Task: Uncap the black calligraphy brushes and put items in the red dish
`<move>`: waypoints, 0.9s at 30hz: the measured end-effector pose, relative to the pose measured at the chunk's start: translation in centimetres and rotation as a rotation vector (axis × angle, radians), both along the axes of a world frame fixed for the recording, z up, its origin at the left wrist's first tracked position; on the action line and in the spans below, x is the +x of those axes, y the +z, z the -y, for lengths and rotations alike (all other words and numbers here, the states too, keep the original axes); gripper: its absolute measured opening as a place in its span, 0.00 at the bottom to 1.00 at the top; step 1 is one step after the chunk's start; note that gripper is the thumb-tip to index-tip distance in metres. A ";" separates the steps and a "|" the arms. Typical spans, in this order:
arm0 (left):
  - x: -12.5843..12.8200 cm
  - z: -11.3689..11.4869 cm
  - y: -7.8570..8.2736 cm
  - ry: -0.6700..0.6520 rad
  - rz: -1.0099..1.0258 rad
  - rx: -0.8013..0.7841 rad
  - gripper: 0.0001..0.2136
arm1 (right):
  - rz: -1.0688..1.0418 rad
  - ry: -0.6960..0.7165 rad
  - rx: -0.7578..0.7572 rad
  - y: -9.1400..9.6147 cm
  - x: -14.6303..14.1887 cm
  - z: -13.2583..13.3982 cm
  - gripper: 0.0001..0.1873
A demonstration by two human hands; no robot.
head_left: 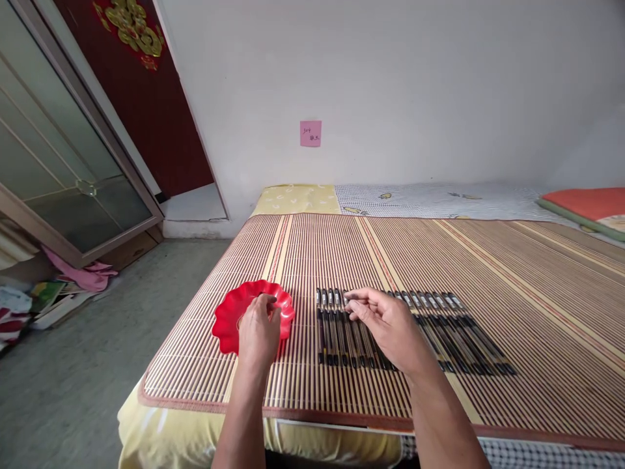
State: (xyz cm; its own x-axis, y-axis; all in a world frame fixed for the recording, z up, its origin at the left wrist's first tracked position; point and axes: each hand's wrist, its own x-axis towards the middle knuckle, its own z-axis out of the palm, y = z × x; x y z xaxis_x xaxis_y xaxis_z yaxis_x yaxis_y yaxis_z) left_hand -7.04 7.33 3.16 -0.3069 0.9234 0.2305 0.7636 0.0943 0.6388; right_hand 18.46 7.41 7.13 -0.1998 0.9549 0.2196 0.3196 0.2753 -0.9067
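Note:
A row of several dark pens (454, 332) lies side by side on a striped bamboo mat (342, 254) covering a bed. My right hand (385, 326) hovers over the left part of the row, its fingers pinched on the top end of one pen. A red scalloped plate (229, 312) sits on the mat left of the pens. My left hand (258, 329) rests over the plate with its fingers curled on the far rim.
A pink sticky note (310, 133) is on the white wall behind the bed. An orange cushion (586, 203) lies at the far right. Left of the bed are grey floor, a glass door (63, 163) and clutter (53, 293).

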 end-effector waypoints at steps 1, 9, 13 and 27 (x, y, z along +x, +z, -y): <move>0.4 0.1 0.1 -0.042 0.015 -0.008 0.06 | 0.032 0.006 -0.004 -0.1 0.0 0.0 0.19; 0.0 0.8 1.1 -0.151 0.166 -0.062 0.08 | 0.588 0.065 -0.041 -2.2 -2.6 0.4 0.17; -0.2 1.2 1.6 -0.165 0.182 -0.055 0.09 | 0.744 0.149 -0.137 -2.5 -4.3 0.8 0.14; 2.1 2.5 3.1 -0.379 0.120 -0.163 0.08 | 0.798 0.218 -0.137 -3.7 -5.6 0.9 0.13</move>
State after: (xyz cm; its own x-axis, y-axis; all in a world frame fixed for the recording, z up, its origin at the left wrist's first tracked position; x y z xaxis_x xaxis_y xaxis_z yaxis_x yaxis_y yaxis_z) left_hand -4.94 4.87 6.29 0.0451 0.9974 0.0553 0.6850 -0.0712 0.7250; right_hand 12.90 6.54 3.42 -0.4288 0.8850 -0.1814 0.8323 0.3089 -0.4604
